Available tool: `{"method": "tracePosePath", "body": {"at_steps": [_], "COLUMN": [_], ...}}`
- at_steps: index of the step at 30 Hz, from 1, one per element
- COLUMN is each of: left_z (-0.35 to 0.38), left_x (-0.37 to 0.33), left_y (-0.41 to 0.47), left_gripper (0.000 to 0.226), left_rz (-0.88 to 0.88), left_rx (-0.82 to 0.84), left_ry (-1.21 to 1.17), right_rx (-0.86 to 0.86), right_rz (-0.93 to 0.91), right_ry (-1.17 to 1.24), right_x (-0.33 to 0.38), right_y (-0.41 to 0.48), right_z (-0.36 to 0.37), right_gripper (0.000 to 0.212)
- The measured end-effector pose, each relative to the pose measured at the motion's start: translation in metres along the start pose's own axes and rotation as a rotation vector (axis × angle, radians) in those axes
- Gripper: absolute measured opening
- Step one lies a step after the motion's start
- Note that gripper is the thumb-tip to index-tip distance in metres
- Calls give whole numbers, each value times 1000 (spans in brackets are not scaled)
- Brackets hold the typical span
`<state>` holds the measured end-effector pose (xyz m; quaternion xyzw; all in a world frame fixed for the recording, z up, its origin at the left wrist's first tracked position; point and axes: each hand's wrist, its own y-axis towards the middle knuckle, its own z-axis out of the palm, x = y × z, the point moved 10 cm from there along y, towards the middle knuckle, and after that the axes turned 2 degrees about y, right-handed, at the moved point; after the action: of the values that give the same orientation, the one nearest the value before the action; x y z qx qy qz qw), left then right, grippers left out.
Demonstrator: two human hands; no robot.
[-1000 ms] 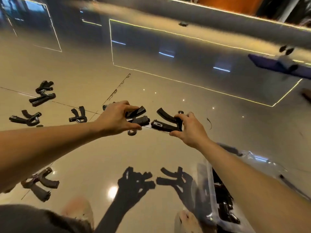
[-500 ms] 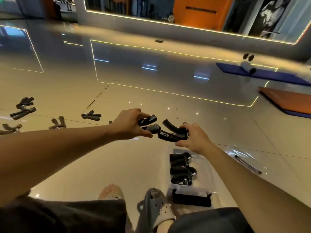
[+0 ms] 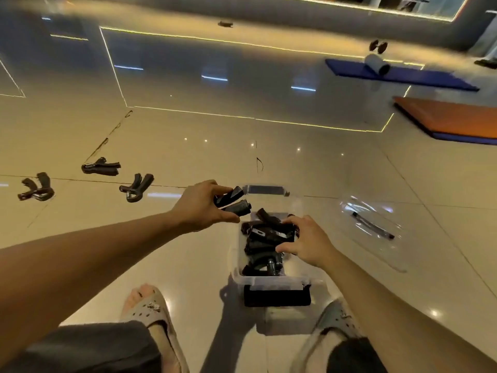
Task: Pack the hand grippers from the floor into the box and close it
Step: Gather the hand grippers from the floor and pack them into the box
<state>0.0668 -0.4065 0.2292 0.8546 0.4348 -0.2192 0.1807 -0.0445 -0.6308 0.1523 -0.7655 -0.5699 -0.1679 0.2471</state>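
Clear plastic box [image 3: 271, 282] sits between my feet on the glossy tiled floor [image 3: 188, 152]. My right hand [image 3: 309, 242] curls round 1 black hand gripper [image 3: 269, 234], now lowered into the box. My left hand [image 3: 200, 207] pinches a second black gripper [image 3: 234, 201] beside its rim. 3 loose grippers [image 3: 137, 184] lie left.

Both arms are bare along their whole visible length: the left forearm [image 3: 88, 254] at the left of the frame and the right forearm [image 3: 398, 305] at the lower right, each ending in an uncovered hand, the left hand [image 3: 200, 208] and the right hand [image 3: 309, 243]. Dark charcoal cloth [image 3: 94, 348] covers the legs along the bottom edge, at the lower left and the lower right. The feet wear greyish-beige moulded clogs pierced with round holes. The left clog [image 3: 153, 316] is open at the front, where the toes show, and the right clog [image 3: 338, 319] carries small pale studs like its mate's.
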Motion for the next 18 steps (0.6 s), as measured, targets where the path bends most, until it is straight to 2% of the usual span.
{"method": "tracePosePath", "body": {"at_steps": [4,10,18], "left_z": [48,73,96], "left_x": [11,20,33], "left_y": [20,28,43], "left_gripper": [76,78,78], "left_rz": [-17,-20,13], "left_rx": [12,41,108], "left_ry": [-34,-139,-117], "right_rx": [150,293,502], "right_rz": [28,45,103], "right_ry": [-22,-26,-125], "right_x": [-45,-61,-80], "right_y": [10,23,45], "right_z": [46,91,131], "right_gripper": [76,78,83]}}
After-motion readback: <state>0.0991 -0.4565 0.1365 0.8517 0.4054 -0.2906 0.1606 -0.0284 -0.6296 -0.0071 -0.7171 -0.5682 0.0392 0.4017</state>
